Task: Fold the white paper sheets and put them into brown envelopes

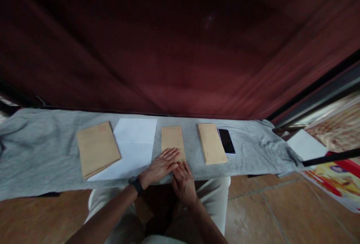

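Observation:
A brown paper envelope (172, 136) lies lengthwise in front of me on a grey cloth. Across its lower part rests my left hand (163, 163), laid flat with fingers stretched out to the right. My right hand (183, 182) lies at the envelope's near end, fingers extended and touching it; the two hands meet there and cover that end. To the left sits a stack of larger brown envelopes (98, 148), partly over white paper sheets (137, 131). On the right is a pile of narrow brown envelopes (212, 144).
A phone (226, 141) with a dark screen lies against the right pile. The grey cloth (42, 150) covers a long narrow surface, backed by a dark red curtain (180, 68). At far right are a white sheet (306, 144) and a colourful printed box (337, 180) near the tiled floor.

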The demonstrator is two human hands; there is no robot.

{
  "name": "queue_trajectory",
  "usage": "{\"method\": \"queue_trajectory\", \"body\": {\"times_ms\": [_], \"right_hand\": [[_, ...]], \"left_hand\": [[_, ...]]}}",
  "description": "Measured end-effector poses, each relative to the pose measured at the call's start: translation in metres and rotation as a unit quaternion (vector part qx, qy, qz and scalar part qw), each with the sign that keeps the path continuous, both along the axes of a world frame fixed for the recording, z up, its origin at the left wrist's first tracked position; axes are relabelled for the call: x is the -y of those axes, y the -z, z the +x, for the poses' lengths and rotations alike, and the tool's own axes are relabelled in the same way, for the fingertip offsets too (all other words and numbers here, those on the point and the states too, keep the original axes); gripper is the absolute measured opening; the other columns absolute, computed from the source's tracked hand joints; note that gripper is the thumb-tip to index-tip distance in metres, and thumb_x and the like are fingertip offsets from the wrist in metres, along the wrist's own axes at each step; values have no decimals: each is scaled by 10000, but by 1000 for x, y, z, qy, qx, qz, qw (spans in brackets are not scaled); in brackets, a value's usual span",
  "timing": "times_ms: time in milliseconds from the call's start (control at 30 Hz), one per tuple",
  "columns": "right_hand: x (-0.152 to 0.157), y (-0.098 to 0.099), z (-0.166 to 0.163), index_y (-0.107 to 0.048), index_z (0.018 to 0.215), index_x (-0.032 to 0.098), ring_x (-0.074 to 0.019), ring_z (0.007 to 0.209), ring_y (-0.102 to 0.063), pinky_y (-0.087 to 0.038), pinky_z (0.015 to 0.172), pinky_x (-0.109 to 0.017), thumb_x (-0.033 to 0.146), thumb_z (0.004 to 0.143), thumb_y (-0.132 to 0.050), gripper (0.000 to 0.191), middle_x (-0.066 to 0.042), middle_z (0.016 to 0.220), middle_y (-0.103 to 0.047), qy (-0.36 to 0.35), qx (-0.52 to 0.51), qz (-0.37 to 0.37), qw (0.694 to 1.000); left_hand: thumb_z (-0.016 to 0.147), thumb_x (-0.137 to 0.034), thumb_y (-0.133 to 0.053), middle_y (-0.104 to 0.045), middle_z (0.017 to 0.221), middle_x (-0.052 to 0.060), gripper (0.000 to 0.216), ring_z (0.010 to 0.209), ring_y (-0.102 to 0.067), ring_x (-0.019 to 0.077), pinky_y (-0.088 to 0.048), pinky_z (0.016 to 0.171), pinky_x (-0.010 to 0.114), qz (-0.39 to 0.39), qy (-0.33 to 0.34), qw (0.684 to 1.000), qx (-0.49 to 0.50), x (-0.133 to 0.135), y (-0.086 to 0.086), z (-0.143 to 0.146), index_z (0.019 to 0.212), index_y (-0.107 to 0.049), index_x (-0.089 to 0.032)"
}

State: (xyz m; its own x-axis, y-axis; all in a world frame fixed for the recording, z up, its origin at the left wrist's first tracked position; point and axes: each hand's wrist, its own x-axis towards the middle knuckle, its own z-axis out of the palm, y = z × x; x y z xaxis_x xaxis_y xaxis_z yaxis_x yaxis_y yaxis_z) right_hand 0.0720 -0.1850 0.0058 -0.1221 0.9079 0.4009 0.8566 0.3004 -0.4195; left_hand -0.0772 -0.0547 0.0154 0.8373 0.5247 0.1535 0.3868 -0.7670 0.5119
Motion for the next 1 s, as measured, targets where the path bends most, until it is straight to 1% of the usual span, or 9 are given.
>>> {"method": "queue_trajectory", "body": {"times_ms": [100, 233, 300, 367, 533, 633, 767, 867, 1000], "right_hand": [[0, 1, 2, -585, 1364, 158, -221, 1358, -513, -339, 1209, -492, 136, 938, -435, 452, -99, 1346, -658, 0, 0, -4, 1000], [2, 0, 5, -510, 1450, 141, -217, 1385, -485, -326, 1217, -475, 189, 964, -440, 494, -105, 1441, -593, -11, 16, -23, 1000], [3, 0, 4, -514, 1453, 147, -209, 1400, -470, -310, 1224, -460, 178, 977, -412, 488, -95, 1460, -579, -8, 23, -26, 999], [4, 1, 3, -516, 1457, 152, -205, 1410, -459, -306, 1224, -451, 175, 995, -394, 478, -93, 1469, -571, 2, 31, -22, 999], [10, 9, 3, -499, 1471, 136, -212, 1426, -444, -324, 1214, -451, 202, 1027, -409, 458, -115, 1486, -551, 50, 35, -6, 998], [16, 10, 11, -515, 1456, 135, -213, 1412, -465, -328, 1212, -453, 190, 1038, -389, 440, -120, 1478, -558, 79, 31, -5, 996], [15, 7, 25, -547, 1425, 157, -209, 1371, -515, -325, 1215, -472, 193, 1046, -372, 419, -107, 1441, -595, 88, 15, -3, 996], [-4, 1, 31, -580, 1391, 174, -206, 1342, -543, -353, 1206, -466, 228, 1044, -397, 395, -90, 1400, -630, 54, -3, -13, 998], [-47, -5, 31, -524, 1452, 200, -187, 1385, -499, -394, 1186, -422, 243, 1035, -435, 429, -74, 1477, -565, -29, 31, -42, 998]], "left_hand": [[1029, -434, -418, -384, 1609, 95, 568, 1502, -331, 200, -271, 1249, 440, 14, -37, 999, -13, 29, 2, -10, 1554, -357, -226], [1006, -486, -440, -359, 1617, 143, 670, 1509, -317, 255, -286, 1241, 483, 65, -98, 993, -26, 71, 6, -20, 1576, -301, -163], [994, -493, -461, -368, 1612, 150, 695, 1505, -325, 274, -295, 1237, 493, 89, -121, 988, -29, 88, 7, -23, 1579, -294, -156], [986, -490, -477, -378, 1606, 152, 703, 1500, -332, 287, -299, 1236, 497, 109, -136, 984, -32, 98, 9, -25, 1575, -305, -148], [989, -475, -472, -409, 1589, 148, 663, 1484, -364, 287, -333, 1223, 479, 158, -143, 976, -52, 102, 8, -24, 1544, -371, -127], [990, -474, -468, -437, 1570, 149, 643, 1472, -388, 282, -367, 1202, 475, 182, -149, 970, -53, 101, 8, -24, 1525, -405, -122], [988, -483, -469, -456, 1559, 146, 631, 1457, -414, 278, -389, 1187, 464, 205, -161, 964, -42, 101, 14, -23, 1506, -434, -126], [989, -464, -473, -463, 1553, 150, 603, 1457, -415, 278, -387, 1189, 463, 219, -167, 961, -37, 101, 19, -22, 1484, -462, -119], [988, -453, -473, -488, 1533, 161, 569, 1441, -438, 282, -415, 1169, 462, 235, -173, 955, -49, 102, 18, -19, 1435, -510, -104]]}}
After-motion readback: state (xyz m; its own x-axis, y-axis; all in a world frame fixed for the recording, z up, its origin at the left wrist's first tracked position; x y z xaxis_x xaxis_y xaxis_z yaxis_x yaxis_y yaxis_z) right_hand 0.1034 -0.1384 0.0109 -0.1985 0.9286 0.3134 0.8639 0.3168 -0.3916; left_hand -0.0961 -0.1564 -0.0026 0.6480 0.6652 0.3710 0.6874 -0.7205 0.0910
